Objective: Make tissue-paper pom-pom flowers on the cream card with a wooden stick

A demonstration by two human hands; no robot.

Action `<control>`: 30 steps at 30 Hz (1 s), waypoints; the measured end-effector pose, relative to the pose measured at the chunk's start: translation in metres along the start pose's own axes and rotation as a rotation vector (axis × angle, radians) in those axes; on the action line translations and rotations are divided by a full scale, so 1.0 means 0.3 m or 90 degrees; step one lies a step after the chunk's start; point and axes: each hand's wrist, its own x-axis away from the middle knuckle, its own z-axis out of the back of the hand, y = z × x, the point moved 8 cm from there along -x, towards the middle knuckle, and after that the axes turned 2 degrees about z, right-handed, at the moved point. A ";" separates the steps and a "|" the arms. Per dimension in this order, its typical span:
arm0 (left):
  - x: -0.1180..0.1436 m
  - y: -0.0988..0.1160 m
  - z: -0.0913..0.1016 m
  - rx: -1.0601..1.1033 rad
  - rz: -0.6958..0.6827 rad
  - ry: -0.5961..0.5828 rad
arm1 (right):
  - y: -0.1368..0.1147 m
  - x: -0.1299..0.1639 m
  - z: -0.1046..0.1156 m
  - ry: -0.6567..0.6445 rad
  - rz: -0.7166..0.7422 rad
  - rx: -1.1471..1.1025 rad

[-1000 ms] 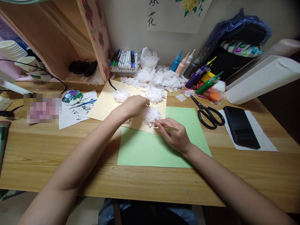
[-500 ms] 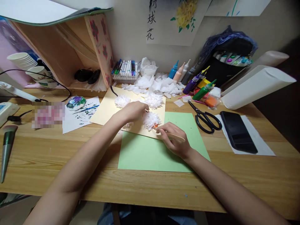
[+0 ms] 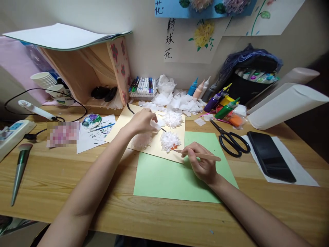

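My left hand (image 3: 142,121) is over the cream paper (image 3: 177,156), its fingers curled around what looks like a piece of white tissue paper (image 3: 157,125); their exact contact is blurred. In my right hand (image 3: 202,161) is a flat wooden stick (image 3: 207,156), held pen-like. Its tip points at an orange patch (image 3: 174,146) on the edge of a white tissue-paper flower (image 3: 168,140). Another white flower (image 3: 172,118) is above that one, and a third (image 3: 142,140) lies partly in shadow under my left wrist. Green paper (image 3: 159,181) lies under the cream sheet.
Scissors (image 3: 232,139) and a phone (image 3: 271,156) lie at the right. Behind are loose tissue pieces (image 3: 177,102), glue bottles (image 3: 227,108) and markers (image 3: 142,85). On the left are a makeup brush (image 3: 20,175), a paint-marked sheet (image 3: 96,137) and a power strip (image 3: 16,135).
My left hand has pulled back leftward from the lower-right flower. My right hand has drawn the stick slightly away from the orange patch. The view has tilted up.
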 end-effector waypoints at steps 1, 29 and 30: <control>0.002 0.018 -0.005 -0.014 -0.017 -0.005 | -0.001 0.000 0.000 -0.002 0.003 0.000; 0.040 0.314 -0.085 0.164 -0.176 -0.102 | 0.035 -0.010 0.036 0.033 -0.006 0.004; 0.039 0.312 -0.080 0.160 -0.172 -0.097 | 0.036 -0.014 0.027 0.016 -0.007 0.020</control>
